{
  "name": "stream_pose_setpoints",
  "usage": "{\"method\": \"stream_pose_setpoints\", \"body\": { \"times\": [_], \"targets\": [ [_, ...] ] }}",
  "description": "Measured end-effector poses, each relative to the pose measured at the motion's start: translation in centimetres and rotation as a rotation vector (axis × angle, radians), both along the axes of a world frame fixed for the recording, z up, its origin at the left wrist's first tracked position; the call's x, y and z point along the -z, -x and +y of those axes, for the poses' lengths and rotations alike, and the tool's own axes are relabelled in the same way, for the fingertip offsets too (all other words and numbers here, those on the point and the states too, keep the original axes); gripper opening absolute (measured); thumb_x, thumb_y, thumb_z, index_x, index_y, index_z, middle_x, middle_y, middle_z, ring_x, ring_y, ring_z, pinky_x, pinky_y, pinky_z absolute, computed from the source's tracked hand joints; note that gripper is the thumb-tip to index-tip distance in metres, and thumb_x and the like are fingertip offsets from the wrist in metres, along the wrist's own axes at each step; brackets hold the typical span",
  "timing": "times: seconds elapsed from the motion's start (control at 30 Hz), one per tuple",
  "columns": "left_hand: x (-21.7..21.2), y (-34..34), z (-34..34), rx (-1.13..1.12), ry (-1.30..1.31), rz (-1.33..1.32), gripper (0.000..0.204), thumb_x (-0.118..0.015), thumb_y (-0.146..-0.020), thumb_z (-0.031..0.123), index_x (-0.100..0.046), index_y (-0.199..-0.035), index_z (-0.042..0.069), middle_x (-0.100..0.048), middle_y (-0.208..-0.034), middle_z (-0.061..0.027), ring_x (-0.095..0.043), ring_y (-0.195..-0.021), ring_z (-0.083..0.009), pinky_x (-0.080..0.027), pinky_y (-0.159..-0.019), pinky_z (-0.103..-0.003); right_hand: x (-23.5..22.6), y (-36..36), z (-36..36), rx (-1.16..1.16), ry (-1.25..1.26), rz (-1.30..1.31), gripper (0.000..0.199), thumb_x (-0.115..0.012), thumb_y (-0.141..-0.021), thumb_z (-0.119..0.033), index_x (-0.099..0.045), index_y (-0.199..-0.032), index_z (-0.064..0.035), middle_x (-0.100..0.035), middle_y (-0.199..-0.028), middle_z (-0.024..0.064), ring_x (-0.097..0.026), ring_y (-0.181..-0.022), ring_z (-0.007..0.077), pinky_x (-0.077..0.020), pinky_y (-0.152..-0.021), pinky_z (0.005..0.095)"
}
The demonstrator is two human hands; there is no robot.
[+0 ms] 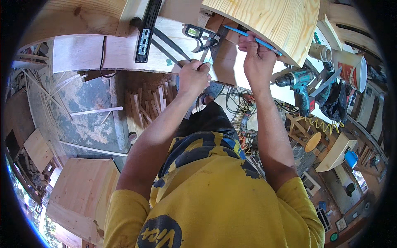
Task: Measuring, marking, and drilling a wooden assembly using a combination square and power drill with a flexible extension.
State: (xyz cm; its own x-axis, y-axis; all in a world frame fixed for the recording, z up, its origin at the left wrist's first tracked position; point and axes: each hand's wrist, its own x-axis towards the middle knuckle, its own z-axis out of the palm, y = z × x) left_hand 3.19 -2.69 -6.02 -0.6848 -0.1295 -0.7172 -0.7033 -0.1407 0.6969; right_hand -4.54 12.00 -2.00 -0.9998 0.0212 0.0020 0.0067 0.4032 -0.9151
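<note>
My left hand [193, 78] is closed at the near edge of the pale board [99, 53], its thumb and fingers pinched where the blade of a combination square meets them. The square's black head [200, 34], with a greenish level vial, lies just beyond. Two dark slim bars [167, 43] run from the upper left towards this hand; whether it touches them I cannot tell. My right hand [257, 58] grips a slim blue pencil [271, 47], slanted beside the curved edge of a wooden panel [269, 20]. A black metal drawer slide [147, 37] lies left of the bars.
A teal cordless drill [298, 82] lies right of my right forearm, near a white bucket [353, 70] and a black plastic bag [334, 103]. Wood offcuts [151, 103] stand below the board, and a wooden box [82, 190] is at lower left. Cables tangle beneath the bench.
</note>
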Motion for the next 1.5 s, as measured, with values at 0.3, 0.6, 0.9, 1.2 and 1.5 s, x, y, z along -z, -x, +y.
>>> {"method": "stream_pose_setpoints", "body": {
  "times": [0.3, 0.6, 0.9, 1.2, 1.5],
  "targets": [
    [0.2, 0.0, 0.0, -0.015, 0.0, -0.01, 0.02, -0.058, -0.094, 0.018, -0.062, -0.093, -0.001, -0.062, -0.069, -0.005, -0.054, -0.05, -0.0087, -0.046, -0.047, -0.023, -0.7, 0.2, -0.6, 0.022, -0.18, 0.019, 0.021, -0.049, -0.097, -0.007, -0.063, -0.097, 0.0093, -0.068, -0.081, 0.0105, -0.065, -0.073, 0.014, -0.0529, -0.068, 0.0274],
    [0.3, -0.1, 0.2, -0.04, -0.005, -0.014, 0.02, -0.059, -0.094, 0.019, -0.062, -0.092, 0.0, -0.062, -0.069, -0.0046, -0.053, -0.05, -0.008, -0.045, -0.046, -0.021, -0.3, 0.1, -0.9, 0.051, -0.063, 0.048, 0.019, -0.048, -0.096, -0.005, -0.061, -0.096, 0.0092, -0.067, -0.083, 0.0127, -0.066, -0.073, 0.0166, -0.0542, -0.069, 0.0289],
    [0.4, -0.1, 0.1, -0.027, -0.013, -0.009, 0.019, -0.059, -0.094, 0.02, -0.062, -0.09, 0.001, -0.061, -0.069, -0.004, -0.053, -0.051, -0.008, -0.046, -0.047, -0.022, -0.3, -0.2, -1.0, 0.103, 0.073, 0.026, 0.019, -0.045, -0.095, -0.001, -0.058, -0.101, 0.0109, -0.067, -0.084, 0.0149, -0.066, -0.073, 0.0185, -0.0558, -0.068, 0.029],
    [0.0, 0.0, 0.1, -0.035, -0.015, -0.013, 0.02, -0.059, -0.094, 0.019, -0.062, -0.09, 0.0, -0.061, -0.069, -0.0041, -0.054, -0.051, -0.0083, -0.046, -0.047, -0.022, -0.8, -0.5, -1.1, 0.141, 0.031, 0.057, 0.02, -0.047, -0.096, -0.004, -0.059, -0.099, 0.011, -0.067, -0.081, 0.0138, -0.067, -0.07, 0.0178, -0.0556, -0.066, 0.0287],
    [1.0, -0.3, 0.0, -0.012, 0.005, 0.006, 0.018, -0.06, -0.092, 0.017, -0.061, -0.086, 0.0, -0.06, -0.07, -0.0054, -0.058, -0.059, -0.0106, -0.048, -0.048, -0.024, 0.5, -0.2, -0.8, 0.108, 0.057, 0.075, 0.016, -0.045, -0.089, 0.004, -0.061, -0.087, 0.0066, -0.066, -0.078, 0.0098, -0.063, -0.069, 0.0146, -0.0516, -0.067, 0.0273]
  ]
}}
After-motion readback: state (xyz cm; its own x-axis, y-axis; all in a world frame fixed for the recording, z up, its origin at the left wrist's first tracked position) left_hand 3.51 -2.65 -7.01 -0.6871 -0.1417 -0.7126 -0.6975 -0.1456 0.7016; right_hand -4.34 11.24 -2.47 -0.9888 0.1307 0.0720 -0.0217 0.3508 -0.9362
